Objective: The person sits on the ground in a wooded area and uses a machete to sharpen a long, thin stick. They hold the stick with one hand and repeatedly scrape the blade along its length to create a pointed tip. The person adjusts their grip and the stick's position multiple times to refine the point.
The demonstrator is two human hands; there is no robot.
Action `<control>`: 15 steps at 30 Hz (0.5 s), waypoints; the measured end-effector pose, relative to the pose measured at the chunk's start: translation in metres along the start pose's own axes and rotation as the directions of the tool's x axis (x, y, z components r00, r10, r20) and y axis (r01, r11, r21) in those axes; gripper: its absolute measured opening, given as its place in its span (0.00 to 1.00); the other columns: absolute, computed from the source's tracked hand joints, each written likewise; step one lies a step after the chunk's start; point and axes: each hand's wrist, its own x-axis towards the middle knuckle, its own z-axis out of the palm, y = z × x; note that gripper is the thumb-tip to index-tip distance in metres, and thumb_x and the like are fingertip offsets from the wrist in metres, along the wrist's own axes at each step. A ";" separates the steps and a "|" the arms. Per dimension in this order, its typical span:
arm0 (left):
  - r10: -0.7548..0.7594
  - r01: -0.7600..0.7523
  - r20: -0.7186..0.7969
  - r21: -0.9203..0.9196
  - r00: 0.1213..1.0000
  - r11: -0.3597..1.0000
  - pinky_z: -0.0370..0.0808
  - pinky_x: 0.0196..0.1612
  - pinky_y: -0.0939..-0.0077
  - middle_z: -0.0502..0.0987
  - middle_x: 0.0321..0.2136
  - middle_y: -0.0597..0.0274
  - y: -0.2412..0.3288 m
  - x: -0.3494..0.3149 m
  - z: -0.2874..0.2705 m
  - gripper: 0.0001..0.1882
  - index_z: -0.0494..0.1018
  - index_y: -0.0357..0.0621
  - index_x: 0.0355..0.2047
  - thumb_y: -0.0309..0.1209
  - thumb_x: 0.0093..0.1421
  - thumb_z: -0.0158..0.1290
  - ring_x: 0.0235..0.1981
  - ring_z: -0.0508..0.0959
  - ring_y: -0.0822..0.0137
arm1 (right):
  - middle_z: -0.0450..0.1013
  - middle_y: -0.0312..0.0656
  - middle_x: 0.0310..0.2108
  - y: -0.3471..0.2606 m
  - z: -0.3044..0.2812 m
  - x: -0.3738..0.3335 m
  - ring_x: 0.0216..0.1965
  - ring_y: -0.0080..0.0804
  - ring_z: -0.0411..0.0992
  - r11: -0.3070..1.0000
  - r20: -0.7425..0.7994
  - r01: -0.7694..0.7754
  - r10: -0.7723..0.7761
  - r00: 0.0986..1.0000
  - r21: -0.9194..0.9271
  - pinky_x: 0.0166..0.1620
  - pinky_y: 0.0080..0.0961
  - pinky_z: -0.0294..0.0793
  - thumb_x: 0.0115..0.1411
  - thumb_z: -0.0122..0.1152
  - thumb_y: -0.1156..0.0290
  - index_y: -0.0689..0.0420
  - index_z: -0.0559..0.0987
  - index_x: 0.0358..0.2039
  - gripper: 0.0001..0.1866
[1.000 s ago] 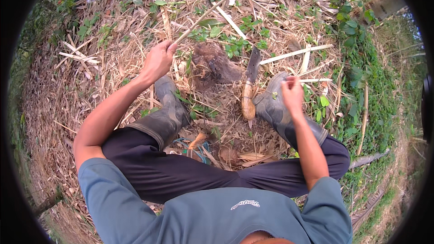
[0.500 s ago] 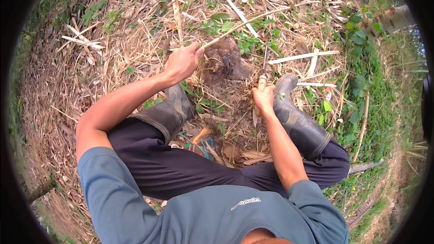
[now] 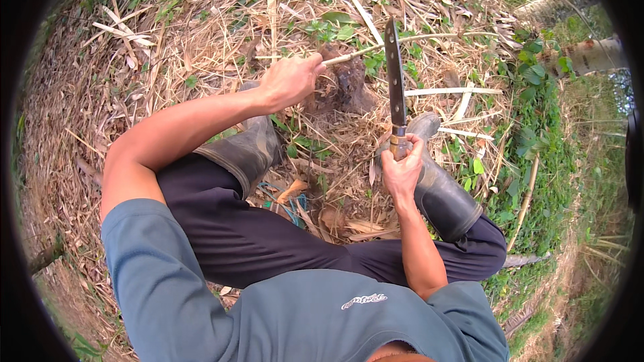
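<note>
My left hand (image 3: 290,82) is closed around the near end of a long thin pale stick (image 3: 422,38), which reaches off to the right over the ground. In my right hand (image 3: 404,173) is the wooden handle of a knife (image 3: 396,80) with a long dark blade that has a row of holes. The blade points away from me, its flat side showing, and crosses the stick in this view; whether they touch I cannot tell. Beneath the stick, between my boots, sits a brown stump-like lump (image 3: 345,87).
My dark rubber boots (image 3: 249,151) stand either side of the lump. Split pale strips (image 3: 453,91) lie to the right, and more crossed strips (image 3: 124,32) at far left. Dry leaves and straw cover the ground. Green plants (image 3: 530,134) and pale trunks (image 3: 590,57) stand at right.
The knife has turned so its broad flat side shows, and it has risen across the stick. My left hand has shifted right with the stick, whose far end is lower in view.
</note>
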 end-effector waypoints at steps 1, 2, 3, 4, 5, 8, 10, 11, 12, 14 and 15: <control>0.021 -0.021 -0.004 0.012 1.000 1.000 0.70 0.33 0.40 0.76 0.22 0.42 -0.002 0.000 0.001 0.16 0.69 0.44 0.39 0.43 0.73 0.43 0.28 0.77 0.36 | 0.78 0.44 0.24 -0.010 0.002 -0.003 0.26 0.31 0.78 0.999 0.018 0.045 -0.045 0.999 -0.007 0.34 0.31 0.76 0.56 0.64 0.71 0.60 0.68 0.50 0.23; 0.037 -0.037 -0.012 0.023 0.999 0.999 0.70 0.33 0.40 0.76 0.22 0.42 -0.005 0.001 0.001 0.16 0.69 0.43 0.39 0.43 0.73 0.43 0.28 0.77 0.36 | 0.78 0.45 0.24 -0.018 0.004 -0.002 0.25 0.32 0.78 0.995 0.042 0.094 -0.094 0.995 -0.013 0.34 0.31 0.77 0.56 0.64 0.71 0.61 0.68 0.50 0.23; 0.052 -0.051 -0.021 0.034 0.998 0.998 0.70 0.32 0.40 0.76 0.22 0.42 -0.007 0.001 0.003 0.16 0.69 0.43 0.39 0.43 0.73 0.44 0.28 0.77 0.36 | 0.78 0.46 0.24 -0.025 0.008 0.002 0.25 0.33 0.78 0.989 0.067 0.145 -0.143 0.987 -0.017 0.33 0.32 0.77 0.56 0.64 0.71 0.61 0.69 0.51 0.24; 0.007 -0.007 0.026 0.022 1.000 1.000 0.71 0.32 0.41 0.76 0.23 0.42 0.002 0.004 -0.001 0.15 0.69 0.44 0.39 0.43 0.73 0.43 0.28 0.78 0.36 | 0.78 0.48 0.23 -0.027 0.010 0.012 0.24 0.37 0.78 0.962 0.054 0.264 -0.261 0.964 -0.067 0.32 0.35 0.77 0.57 0.65 0.70 0.61 0.72 0.50 0.21; 0.009 -0.009 0.024 0.021 1.000 1.000 0.71 0.32 0.41 0.76 0.23 0.42 0.003 0.003 0.000 0.15 0.69 0.44 0.39 0.43 0.73 0.43 0.28 0.78 0.36 | 0.78 0.48 0.23 -0.034 0.013 0.023 0.24 0.38 0.79 0.954 0.091 0.283 -0.275 0.957 -0.095 0.32 0.35 0.76 0.57 0.65 0.70 0.61 0.74 0.49 0.20; 0.020 -0.021 0.028 0.024 0.999 0.999 0.73 0.33 0.42 0.77 0.25 0.43 0.006 0.003 -0.005 0.16 0.69 0.44 0.41 0.43 0.74 0.42 0.29 0.79 0.38 | 0.77 0.47 0.22 -0.060 0.019 0.050 0.23 0.40 0.79 0.927 0.130 0.355 -0.340 0.931 -0.122 0.30 0.36 0.76 0.58 0.66 0.70 0.61 0.76 0.46 0.17; 0.017 -0.019 0.057 0.030 0.998 0.999 0.74 0.34 0.43 0.78 0.27 0.46 0.010 0.000 -0.009 0.17 0.69 0.43 0.42 0.44 0.74 0.40 0.31 0.80 0.41 | 0.77 0.47 0.22 -0.075 0.021 0.059 0.22 0.41 0.79 0.909 0.074 0.410 -0.405 0.911 -0.072 0.29 0.36 0.75 0.58 0.66 0.70 0.61 0.77 0.44 0.15; 0.016 -0.018 0.057 0.038 0.998 0.999 0.74 0.34 0.43 0.78 0.27 0.46 0.010 0.001 -0.010 0.17 0.69 0.43 0.42 0.44 0.74 0.40 0.31 0.80 0.41 | 0.77 0.47 0.21 -0.081 0.021 0.059 0.22 0.41 0.79 0.911 0.067 0.406 -0.401 0.913 -0.078 0.30 0.35 0.75 0.58 0.66 0.70 0.61 0.77 0.44 0.15; 0.015 -0.018 0.058 0.046 0.998 0.999 0.74 0.34 0.43 0.78 0.27 0.46 0.011 0.002 -0.011 0.17 0.69 0.43 0.42 0.44 0.74 0.40 0.31 0.80 0.41 | 0.77 0.47 0.21 -0.086 0.019 0.060 0.23 0.41 0.79 0.912 0.060 0.401 -0.397 0.916 -0.084 0.30 0.35 0.76 0.58 0.66 0.70 0.61 0.77 0.44 0.16; 0.030 -0.034 0.077 0.050 0.997 0.998 0.75 0.35 0.43 0.79 0.29 0.46 0.016 0.005 -0.013 0.16 0.70 0.44 0.43 0.44 0.74 0.41 0.33 0.81 0.41 | 0.77 0.48 0.21 -0.089 0.017 0.059 0.24 0.45 0.79 0.920 0.065 0.377 -0.372 0.926 -0.109 0.32 0.37 0.76 0.57 0.65 0.69 0.60 0.77 0.45 0.16; 0.025 -0.028 0.074 0.047 0.997 0.998 0.75 0.35 0.43 0.79 0.29 0.45 0.017 0.008 -0.011 0.16 0.70 0.44 0.44 0.43 0.74 0.41 0.33 0.81 0.41 | 0.77 0.49 0.22 -0.086 0.020 0.060 0.24 0.46 0.79 0.923 0.083 0.357 -0.348 0.934 -0.141 0.32 0.38 0.76 0.57 0.65 0.69 0.60 0.77 0.44 0.15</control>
